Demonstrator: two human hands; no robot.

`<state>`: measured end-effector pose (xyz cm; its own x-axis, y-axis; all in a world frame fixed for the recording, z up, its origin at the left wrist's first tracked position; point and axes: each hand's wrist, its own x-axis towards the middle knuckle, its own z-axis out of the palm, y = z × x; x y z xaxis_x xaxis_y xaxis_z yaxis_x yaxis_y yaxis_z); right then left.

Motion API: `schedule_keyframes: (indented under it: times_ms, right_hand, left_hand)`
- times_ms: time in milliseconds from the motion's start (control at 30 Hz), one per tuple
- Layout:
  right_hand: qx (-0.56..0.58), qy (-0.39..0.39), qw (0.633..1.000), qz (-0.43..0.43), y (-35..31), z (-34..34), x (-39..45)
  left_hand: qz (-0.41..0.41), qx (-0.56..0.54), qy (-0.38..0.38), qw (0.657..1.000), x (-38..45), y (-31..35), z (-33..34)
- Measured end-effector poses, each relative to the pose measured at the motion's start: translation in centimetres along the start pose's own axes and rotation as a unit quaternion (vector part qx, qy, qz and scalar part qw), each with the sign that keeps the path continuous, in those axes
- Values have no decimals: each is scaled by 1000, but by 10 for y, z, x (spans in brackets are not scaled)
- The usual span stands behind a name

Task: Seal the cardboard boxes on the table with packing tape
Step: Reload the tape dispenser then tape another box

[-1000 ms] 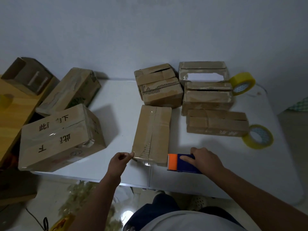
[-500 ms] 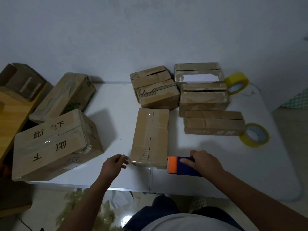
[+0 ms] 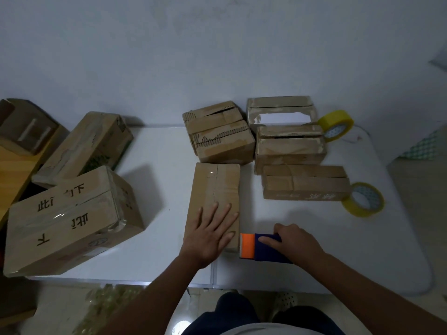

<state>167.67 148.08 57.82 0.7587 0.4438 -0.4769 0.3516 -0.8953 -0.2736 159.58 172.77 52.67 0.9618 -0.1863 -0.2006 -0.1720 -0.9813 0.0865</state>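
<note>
A long cardboard box (image 3: pixel 215 189) lies in the middle of the white table (image 3: pixel 164 170), with clear tape along its top seam. My left hand (image 3: pixel 210 234) lies flat on the near end of this box, fingers spread. My right hand (image 3: pixel 294 243) grips a blue and orange tape dispenser (image 3: pixel 257 246) on the table just right of the box's near corner. Other small boxes stand behind: a torn one (image 3: pixel 221 134), two stacked toward the wall (image 3: pixel 289 146) and a low one (image 3: pixel 306 183).
Two yellow tape rolls sit at the right, one by the wall (image 3: pixel 336 125) and one nearer (image 3: pixel 364 199). A large printed box (image 3: pixel 72 218) and another box (image 3: pixel 87 146) fill the table's left side. A wooden surface (image 3: pixel 12 170) adjoins at the far left.
My left hand let go of the tape end at the box's near left corner and moved up to lie flat on the box top. The right hand and dispenser stayed put.
</note>
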Motion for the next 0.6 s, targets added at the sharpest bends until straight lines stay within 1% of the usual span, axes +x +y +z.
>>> schedule_keyframes:
  times_ms: [167, 267, 400, 500, 600]
  right_hand:
    - [16, 6, 999, -30, 14, -2, -2]
    - [-2, 17, 999, -46, 27, -2, -8]
    - [-16, 16, 999, -27, 51, -6, -17]
    - [-16, 11, 1000, -24, 49, -8, -15]
    - [-15, 13, 1000, -14, 44, -12, -12]
  left_hand:
    - [-3, 30, 12, 999, 2, -2, 5]
    - [0, 34, 4, 999, 1, -3, 5]
    - [-1, 32, 21, 999, 2, -5, 9]
    - [-4, 41, 17, 999, 2, -3, 10]
    - [-37, 28, 24, 999, -3, 5, 11]
